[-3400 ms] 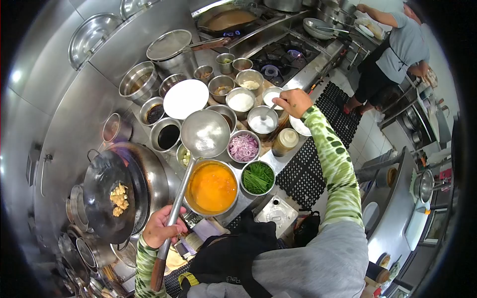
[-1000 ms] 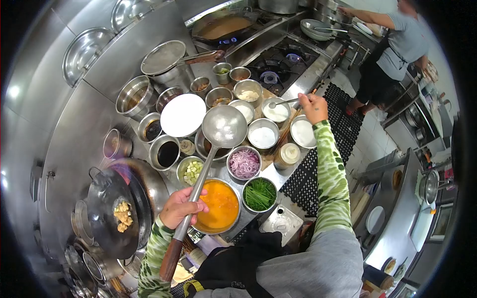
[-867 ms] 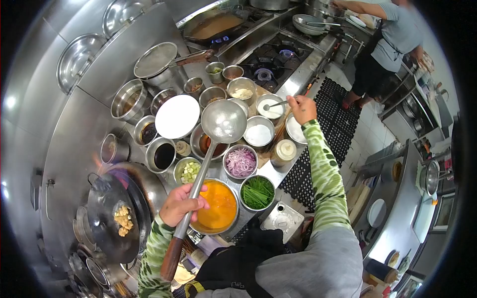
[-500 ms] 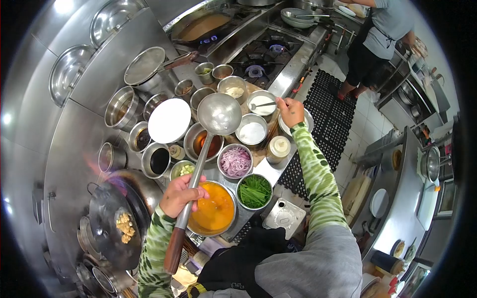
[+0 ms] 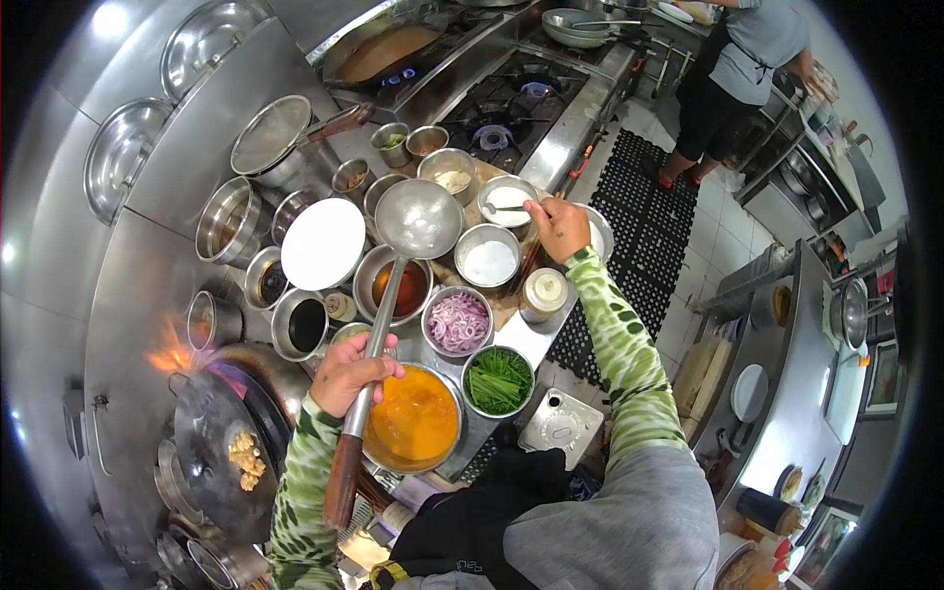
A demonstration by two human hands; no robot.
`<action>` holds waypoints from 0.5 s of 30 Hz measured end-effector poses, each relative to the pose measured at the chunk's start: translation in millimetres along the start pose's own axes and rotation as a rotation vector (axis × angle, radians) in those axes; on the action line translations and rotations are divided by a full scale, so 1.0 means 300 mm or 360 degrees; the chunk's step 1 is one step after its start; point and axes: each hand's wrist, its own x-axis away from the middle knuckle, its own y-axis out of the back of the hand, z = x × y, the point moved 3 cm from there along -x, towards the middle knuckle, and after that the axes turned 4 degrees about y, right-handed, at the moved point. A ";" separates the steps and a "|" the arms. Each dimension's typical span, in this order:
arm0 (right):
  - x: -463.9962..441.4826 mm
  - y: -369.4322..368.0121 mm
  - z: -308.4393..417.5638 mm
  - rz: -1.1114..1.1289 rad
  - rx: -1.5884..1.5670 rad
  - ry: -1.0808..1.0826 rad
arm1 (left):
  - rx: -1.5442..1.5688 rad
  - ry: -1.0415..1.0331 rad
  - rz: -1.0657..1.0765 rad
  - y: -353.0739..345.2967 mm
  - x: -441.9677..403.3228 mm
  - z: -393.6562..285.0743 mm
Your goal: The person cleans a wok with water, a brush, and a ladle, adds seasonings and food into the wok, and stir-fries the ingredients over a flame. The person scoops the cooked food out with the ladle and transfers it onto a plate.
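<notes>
My left hand (image 5: 352,374) is wrapped round the shaft of a large metal ladle (image 5: 419,218), whose bowl hangs over the seasoning bowls. My right hand (image 5: 562,228) pinches a small spoon (image 5: 506,207), its tip over a bowl of white powder (image 5: 508,218). Just below sits another bowl of white powder (image 5: 489,263). Under the ladle's shaft are a bowl of reddish-brown liquid (image 5: 401,295) and a large bowl of beaten egg (image 5: 413,418). Sliced purple onion (image 5: 458,323) and chopped greens (image 5: 499,382) stand beside them. A capped bottle (image 5: 544,293) is below my right hand.
At the left, a dark wok (image 5: 211,447) holds browned food pieces, with flame (image 5: 175,356) behind it. A white plate (image 5: 323,244) rests among the bowls. Lit burners (image 5: 492,137) are ahead. A person (image 5: 742,79) stands at the upper right, beyond a black mat (image 5: 634,236).
The spoon has moved from a lower powder bowl to the upper one. The ladle has swung away from over the egg. The view has shifted, and flame now shows behind the wok.
</notes>
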 end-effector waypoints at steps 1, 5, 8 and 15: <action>0.004 -0.002 -0.001 0.0010 -0.0016 -0.0022 | -0.0007 -0.0004 0.0001 0.001 -0.002 0.000; 0.024 -0.001 -0.075 -0.0100 -0.0295 -0.0325 | -0.0019 -0.0010 0.0005 0.005 -0.013 0.000; 0.043 0.024 -0.127 -0.0190 -0.0538 -0.0673 | -0.0010 0.0009 -0.0010 0.008 -0.021 0.000; -0.001 0.116 -0.069 -0.0218 -0.1204 -0.0827 | 0.0066 0.0021 0.0051 0.010 -0.053 0.006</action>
